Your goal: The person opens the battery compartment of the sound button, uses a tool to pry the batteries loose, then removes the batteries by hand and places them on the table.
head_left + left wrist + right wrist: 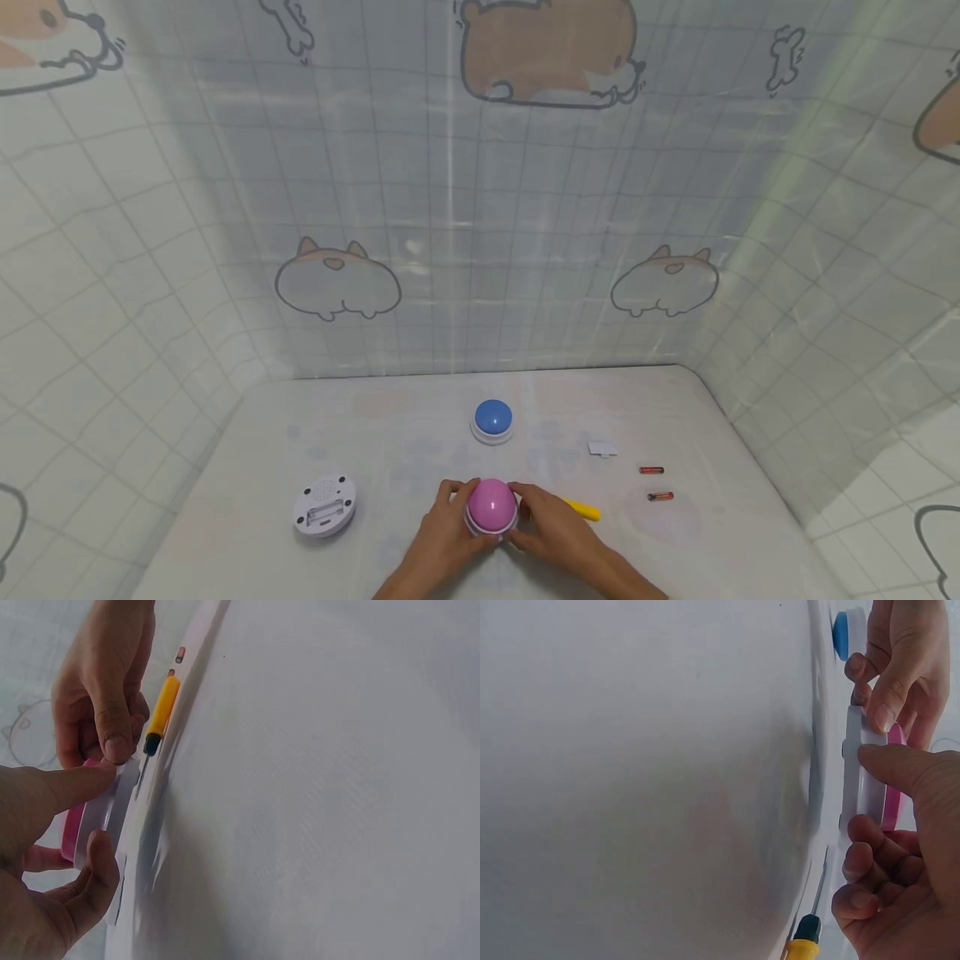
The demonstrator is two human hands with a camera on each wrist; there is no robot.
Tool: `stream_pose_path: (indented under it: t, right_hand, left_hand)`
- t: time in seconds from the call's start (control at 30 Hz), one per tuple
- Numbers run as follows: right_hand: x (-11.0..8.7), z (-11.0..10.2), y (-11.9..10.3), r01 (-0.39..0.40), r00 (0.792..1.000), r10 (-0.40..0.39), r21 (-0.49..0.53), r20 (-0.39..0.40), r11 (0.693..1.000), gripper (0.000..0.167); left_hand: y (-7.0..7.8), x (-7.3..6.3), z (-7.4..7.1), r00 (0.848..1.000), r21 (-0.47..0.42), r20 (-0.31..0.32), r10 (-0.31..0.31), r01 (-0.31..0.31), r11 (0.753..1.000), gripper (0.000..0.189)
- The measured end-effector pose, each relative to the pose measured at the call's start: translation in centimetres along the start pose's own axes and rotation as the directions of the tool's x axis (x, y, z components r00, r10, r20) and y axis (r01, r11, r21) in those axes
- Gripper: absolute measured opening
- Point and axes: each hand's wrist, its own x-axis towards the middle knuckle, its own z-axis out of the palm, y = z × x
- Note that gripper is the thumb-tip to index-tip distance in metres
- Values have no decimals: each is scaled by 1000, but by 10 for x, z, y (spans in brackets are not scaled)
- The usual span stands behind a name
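A pink dome button (492, 504) on a round white base is held between both hands at the near middle of the table. My left hand (447, 527) grips its left side, with the thumb on the white base (112, 802). From the right, my right hand (561, 533) grips the same base, its thumb along the rim in the right wrist view. Small feet show on the underside of the base in that view, close over the tabletop. Beside the right hand lies a screwdriver (582, 509) with a yellow handle, partly hidden by that hand.
Behind the hands stands a blue dome button (493, 417). To the left, a similar white unit (326, 505) lies upside down, its battery compartment uncovered. A small white cover (602, 449) and two batteries (652, 470) lie at right. Patterned sheeting (480, 192) encloses the table.
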Motion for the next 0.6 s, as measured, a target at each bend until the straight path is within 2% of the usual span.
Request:
stream_pose_path:
  t: [0.17, 0.27, 0.6]
  right_hand:
    - [-3, -1, -2, -16, 1000, 16, 4, -4, 1000, 76]
    - [-5, -3, -2, 0, 1000, 0, 8, -10, 1000, 76]
    - [-7, -8, 3, 44, 999, -44, 2, 3, 999, 79]
  left_hand:
    - [2, -3, -3, 998, 13, -15, 59, -59, 998, 83]
    - [2, -4, -5, 996, 17, -15, 87, -87, 996, 83]
    - [0, 0, -5, 998, -4, 27, 53, -53, 999, 86]
